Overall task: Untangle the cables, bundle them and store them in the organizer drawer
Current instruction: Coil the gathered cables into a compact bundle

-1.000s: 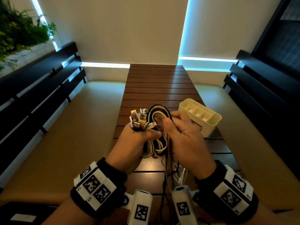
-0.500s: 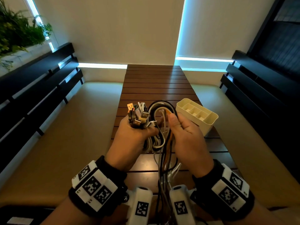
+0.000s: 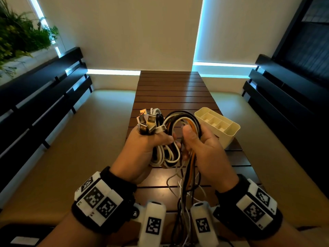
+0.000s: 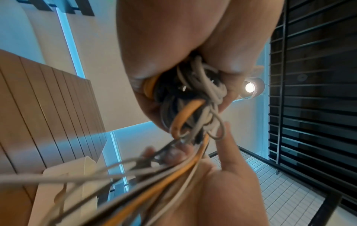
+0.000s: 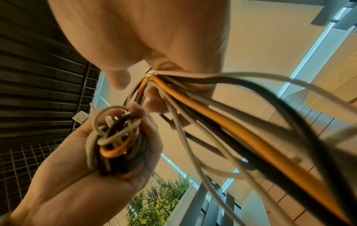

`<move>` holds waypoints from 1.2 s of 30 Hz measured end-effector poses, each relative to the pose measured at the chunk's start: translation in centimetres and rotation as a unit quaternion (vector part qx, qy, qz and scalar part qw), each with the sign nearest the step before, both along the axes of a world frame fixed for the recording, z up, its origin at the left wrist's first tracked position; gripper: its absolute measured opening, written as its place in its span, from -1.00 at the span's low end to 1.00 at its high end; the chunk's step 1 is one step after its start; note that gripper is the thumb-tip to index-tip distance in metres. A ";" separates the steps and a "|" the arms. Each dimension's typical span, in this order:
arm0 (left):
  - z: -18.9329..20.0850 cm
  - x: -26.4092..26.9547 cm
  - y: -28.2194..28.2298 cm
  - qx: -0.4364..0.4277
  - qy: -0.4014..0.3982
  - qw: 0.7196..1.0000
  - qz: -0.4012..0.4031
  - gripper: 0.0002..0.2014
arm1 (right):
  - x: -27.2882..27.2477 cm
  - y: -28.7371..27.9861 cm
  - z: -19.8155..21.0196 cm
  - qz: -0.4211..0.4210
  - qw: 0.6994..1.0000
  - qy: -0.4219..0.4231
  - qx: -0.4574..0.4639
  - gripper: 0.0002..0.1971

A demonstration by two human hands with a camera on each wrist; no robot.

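A bundle of cables (image 3: pixel 170 139) in white, black and orange is held above the wooden table (image 3: pixel 170 90). My left hand (image 3: pixel 151 145) grips the coiled part, with several USB plugs (image 3: pixel 147 122) sticking up from its fist. My right hand (image 3: pixel 195 139) grips the top loop and the strands beside it; loose cable tails (image 3: pixel 187 184) hang down between my wrists. In the left wrist view the coils (image 4: pixel 189 97) fill the left palm. In the right wrist view the strands (image 5: pixel 222 119) run out of the right fist. The cream organizer drawer (image 3: pixel 219 125) with dividers stands just right of my hands.
Beige cushioned benches (image 3: pixel 89 139) flank the narrow table on both sides, with dark slatted backrests (image 3: pixel 35 97) behind them. A green plant (image 3: pixel 19 36) grows at the upper left. A pale wall closes the far end.
The right hand has slid down along the loop, from its top to its right side. The coil in the left hand and the loop have turned slightly; the loose tails swing below.
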State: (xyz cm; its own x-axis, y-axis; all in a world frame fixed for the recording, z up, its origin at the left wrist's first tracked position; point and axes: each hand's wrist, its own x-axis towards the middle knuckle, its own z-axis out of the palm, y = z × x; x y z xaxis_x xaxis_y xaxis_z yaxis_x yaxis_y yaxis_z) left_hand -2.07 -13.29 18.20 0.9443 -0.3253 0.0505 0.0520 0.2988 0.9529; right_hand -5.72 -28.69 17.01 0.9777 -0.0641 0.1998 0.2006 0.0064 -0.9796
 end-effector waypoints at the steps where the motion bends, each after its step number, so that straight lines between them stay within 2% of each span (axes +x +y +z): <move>1: 0.1 -0.1 -0.1 -0.007 0.003 1.000 -0.011 -0.76 | 0.0 0.0 0.1 -0.001 1.000 -0.002 -0.012 -0.67; 4: 0.4 -0.5 -0.3 -0.024 0.003 0.999 -0.036 -0.80 | 0.1 -0.3 0.2 -0.021 0.998 -0.016 -0.057 -0.73; 8: 0.3 -0.6 -0.2 -0.046 0.018 0.997 -0.064 -0.71 | 0.3 -0.7 1.0 -0.030 0.998 -0.018 -0.056 -0.89; 12: 0.5 -0.7 0.4 -0.065 0.048 0.992 -0.101 -0.82 | 0.5 -1.7 1.5 0.008 0.998 0.008 -0.058 -0.93; 14: 0.5 -0.9 0.5 -0.059 0.059 0.990 -0.111 -0.86 | 0.7 -2.3 2.0 0.008 0.995 -0.002 -0.104 -0.95; 17: 0.7 -1.2 0.7 -0.025 0.052 0.989 -0.139 -0.89 | 1.0 -3.2 3.7 0.008 0.977 -0.038 -0.208 -0.86; 20: 0.8 -1.6 0.8 0.018 0.031 0.984 -0.175 -0.66 | 1.1 -3.6 5.9 -0.001 0.961 -0.075 -0.265 -0.81; 21: 0.9 -1.6 0.7 0.021 0.031 0.982 -0.183 -0.64 | 1.0 -3.6 6.3 0.001 0.959 -0.083 -0.272 -0.81; 24: 1.0 -1.5 0.8 0.008 0.029 0.982 -0.188 -0.75 | 1.1 -3.6 6.7 0.012 0.954 -0.093 -0.284 -0.81; 27: 0.7 -1.5 1.2 -0.023 0.048 0.975 -0.217 -0.71 | 1.7 -4.0 6.0 0.027 0.937 -0.065 -0.342 -0.79; 28: 0.5 -1.6 1.3 -0.025 0.053 0.972 -0.226 -0.69 | 1.9 -4.1 5.7 0.042 0.933 -0.046 -0.355 -0.73; 30: 0.5 -1.6 1.2 -0.024 0.058 0.972 -0.225 -0.73 | 1.7 -4.3 5.0 0.068 0.927 -0.023 -0.368 -0.49; 32: 0.4 -1.4 1.1 -0.015 0.059 0.975 -0.215 -0.80 | 1.2 -3.8 4.9 0.084 0.912 -0.052 -0.397 -0.22; 33: 0.3 -1.3 1.1 -0.004 0.056 0.977 -0.208 -0.82 | 1.0 -3.3 4.9 0.100 0.910 -0.064 -0.398 -0.15; 34: 0.4 -1.1 1.1 0.006 0.051 0.978 -0.200 -0.82 | 0.9 -2.9 4.8 0.122 0.911 -0.069 -0.389 -0.15; 36: 0.8 -0.8 1.4 0.007 0.039 0.982 -0.186 -0.80 | 1.2 -2.4 3.7 0.154 0.919 -0.058 -0.357 -0.32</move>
State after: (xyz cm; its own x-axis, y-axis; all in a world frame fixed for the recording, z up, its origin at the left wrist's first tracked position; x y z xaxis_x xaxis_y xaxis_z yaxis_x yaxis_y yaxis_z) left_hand -2.83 -11.93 19.03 0.7614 -0.6479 -0.0245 0.2280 0.2322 0.9456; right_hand -4.48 -31.13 20.74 0.8968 0.4009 0.1873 0.4007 -0.5562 -0.7281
